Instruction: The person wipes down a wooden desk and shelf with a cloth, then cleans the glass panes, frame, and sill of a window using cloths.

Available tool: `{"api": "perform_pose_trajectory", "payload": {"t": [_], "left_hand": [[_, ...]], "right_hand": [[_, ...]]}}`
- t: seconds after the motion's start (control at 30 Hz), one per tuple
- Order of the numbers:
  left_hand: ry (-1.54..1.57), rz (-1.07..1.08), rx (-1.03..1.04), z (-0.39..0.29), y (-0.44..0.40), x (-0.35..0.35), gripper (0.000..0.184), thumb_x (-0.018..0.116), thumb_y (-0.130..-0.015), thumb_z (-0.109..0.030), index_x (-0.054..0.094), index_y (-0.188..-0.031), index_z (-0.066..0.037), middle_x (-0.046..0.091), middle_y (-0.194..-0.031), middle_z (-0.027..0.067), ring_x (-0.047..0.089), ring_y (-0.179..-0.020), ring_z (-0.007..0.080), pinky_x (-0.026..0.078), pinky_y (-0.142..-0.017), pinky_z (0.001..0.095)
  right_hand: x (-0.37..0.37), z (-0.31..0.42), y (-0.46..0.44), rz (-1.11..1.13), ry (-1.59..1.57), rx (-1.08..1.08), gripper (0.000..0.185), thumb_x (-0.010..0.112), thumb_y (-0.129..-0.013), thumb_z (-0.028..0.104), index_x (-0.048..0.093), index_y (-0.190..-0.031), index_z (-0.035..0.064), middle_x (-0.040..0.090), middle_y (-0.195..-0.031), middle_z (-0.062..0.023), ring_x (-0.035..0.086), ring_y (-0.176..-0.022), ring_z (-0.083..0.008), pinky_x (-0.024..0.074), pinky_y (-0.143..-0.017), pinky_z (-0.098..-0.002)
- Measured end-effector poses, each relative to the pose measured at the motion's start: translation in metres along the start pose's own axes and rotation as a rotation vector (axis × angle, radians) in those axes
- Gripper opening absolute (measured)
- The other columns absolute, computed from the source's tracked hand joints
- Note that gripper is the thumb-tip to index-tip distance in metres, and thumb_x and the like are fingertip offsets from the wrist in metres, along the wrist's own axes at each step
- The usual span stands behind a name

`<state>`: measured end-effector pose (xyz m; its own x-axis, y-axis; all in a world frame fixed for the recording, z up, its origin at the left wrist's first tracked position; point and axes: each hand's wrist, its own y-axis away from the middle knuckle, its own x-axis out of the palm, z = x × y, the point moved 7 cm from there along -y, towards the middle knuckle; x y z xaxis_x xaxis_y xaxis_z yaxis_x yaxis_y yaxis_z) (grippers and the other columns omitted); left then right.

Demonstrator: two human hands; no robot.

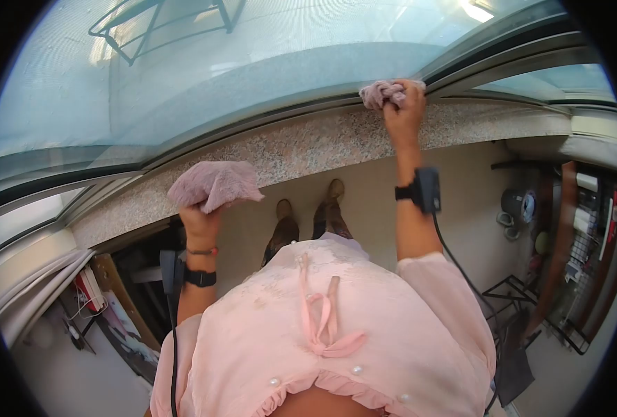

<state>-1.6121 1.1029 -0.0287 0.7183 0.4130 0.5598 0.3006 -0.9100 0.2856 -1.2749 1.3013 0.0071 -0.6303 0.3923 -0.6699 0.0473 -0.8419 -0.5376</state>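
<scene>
My right hand (407,115) is closed on a bunched mauve cleaning cloth (378,94), which it presses at the lower corner of the window glass (267,76), by the metal frame. Over the left part of the stone sill, my left hand (201,221) grips a second mauve cloth (217,183), fluffy and loosely spread. That cloth covers most of the left fingers. The window frame (253,124) runs in a curve between the glass and the speckled sill (308,142).
A shelf rack (572,243) with assorted items stands at the right. Gathered curtain fabric (41,285) hangs at the left, near a wooden board (117,288). Cables run down from both wrist devices. Beyond the glass is a dark metal frame (162,28).
</scene>
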Motion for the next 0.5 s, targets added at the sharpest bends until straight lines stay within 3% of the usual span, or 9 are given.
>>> {"api": "perform_pose_trajectory", "payload": {"t": [0.03,0.1,0.17,0.23,0.27,0.37,0.4,0.43,0.5], "left_hand": [[-0.054,-0.08,0.012,-0.005,0.007,-0.012,0.038,0.038,-0.083,-0.026,0.043,-0.112,-0.002,0.051,-0.105,0.0115,0.051,-0.097,0.0268,0.043,-0.081,0.0422],[0.223,0.063,-0.053,-0.004,0.023,-0.017,0.039,0.038,-0.083,-0.028,0.043,-0.111,-0.003,0.049,-0.109,0.0114,0.048,-0.101,0.0262,0.041,-0.084,0.0451],[0.121,-0.089,-0.051,0.001,0.037,-0.03,0.04,0.039,-0.082,-0.031,0.044,-0.111,-0.004,0.048,-0.111,0.0109,0.047,-0.103,0.0259,0.041,-0.084,0.0429],[0.094,-0.485,-0.079,0.008,0.057,-0.053,0.032,0.036,-0.082,-0.029,0.05,-0.102,-0.008,0.055,-0.088,0.0048,0.052,-0.067,0.0136,0.041,-0.054,0.0253],[0.03,-0.434,-0.086,0.01,0.061,-0.056,0.033,0.036,-0.082,-0.031,0.05,-0.102,-0.009,0.055,-0.089,0.0036,0.052,-0.069,0.0129,0.04,-0.052,0.0241],[-0.074,-0.434,-0.09,0.014,0.074,-0.057,0.033,0.037,-0.082,-0.033,0.05,-0.102,-0.01,0.055,-0.089,0.0024,0.051,-0.067,0.0123,0.038,-0.05,0.0227],[-0.109,-0.309,-0.089,0.017,0.075,-0.062,0.035,0.038,-0.082,-0.033,0.048,-0.106,-0.009,0.054,-0.096,0.0039,0.053,-0.078,0.016,0.043,-0.059,0.026],[-0.11,-0.31,-0.088,0.019,0.076,-0.062,0.035,0.038,-0.082,-0.033,0.048,-0.106,-0.009,0.054,-0.096,0.0039,0.053,-0.078,0.016,0.043,-0.059,0.026],[-0.15,-0.238,-0.062,0.019,0.078,-0.06,0.038,0.038,-0.082,-0.032,0.046,-0.109,-0.007,0.053,-0.102,0.0062,0.053,-0.09,0.0202,0.045,-0.072,0.0308]], "right_hand": [[0.01,-0.001,0.005,0.0,0.002,-0.007,0.027,0.057,-0.062,0.005,0.044,-0.087,0.0037,0.046,-0.087,-0.0098,0.046,-0.085,-0.0266,0.0357,-0.077,-0.0368],[0.027,0.008,0.016,-0.195,0.069,0.01,0.019,0.053,-0.066,0.008,0.042,-0.082,0.0044,0.043,-0.082,-0.0091,0.044,-0.077,-0.0254,0.036,-0.073,-0.0356],[0.084,0.037,0.042,-0.16,-0.112,0.048,0.014,0.052,-0.071,0.015,0.043,-0.075,0.0056,0.042,-0.073,-0.0093,0.044,-0.071,-0.0216,0.0362,-0.069,-0.0347],[0.093,0.122,0.053,-0.107,-0.199,-0.088,0.016,0.05,-0.071,0.019,0.041,-0.077,0.007,0.041,-0.073,-0.0095,0.043,-0.072,-0.0215,0.0346,-0.067,-0.0343],[0.106,0.15,0.066,-0.108,-0.151,-0.167,0.021,0.052,-0.068,0.018,0.041,-0.082,0.0068,0.042,-0.079,-0.0097,0.044,-0.077,-0.0231,0.034,-0.07,-0.032],[0.135,0.206,0.09,0.1,-0.455,-0.243,0.034,0.055,-0.063,0.015,0.042,-0.094,0.0087,0.043,-0.093,-0.0091,0.042,-0.089,-0.0229,0.0324,-0.077,-0.0367],[0.143,0.213,0.096,0.135,-0.411,-0.28,0.035,0.055,-0.063,0.013,0.042,-0.094,0.0095,0.044,-0.094,-0.0087,0.043,-0.09,-0.0231,0.033,-0.078,-0.0361],[0.148,0.218,0.099,0.169,-0.367,-0.317,0.036,0.056,-0.062,0.011,0.042,-0.095,0.0103,0.044,-0.095,-0.0083,0.044,-0.091,-0.0233,0.0337,-0.079,-0.0356],[0.121,0.194,0.081,0.042,-0.46,-0.407,0.023,0.055,-0.062,0.005,0.047,-0.084,0.0105,0.05,-0.08,-0.005,0.05,-0.08,-0.0215,0.0376,-0.074,-0.0345]]}}
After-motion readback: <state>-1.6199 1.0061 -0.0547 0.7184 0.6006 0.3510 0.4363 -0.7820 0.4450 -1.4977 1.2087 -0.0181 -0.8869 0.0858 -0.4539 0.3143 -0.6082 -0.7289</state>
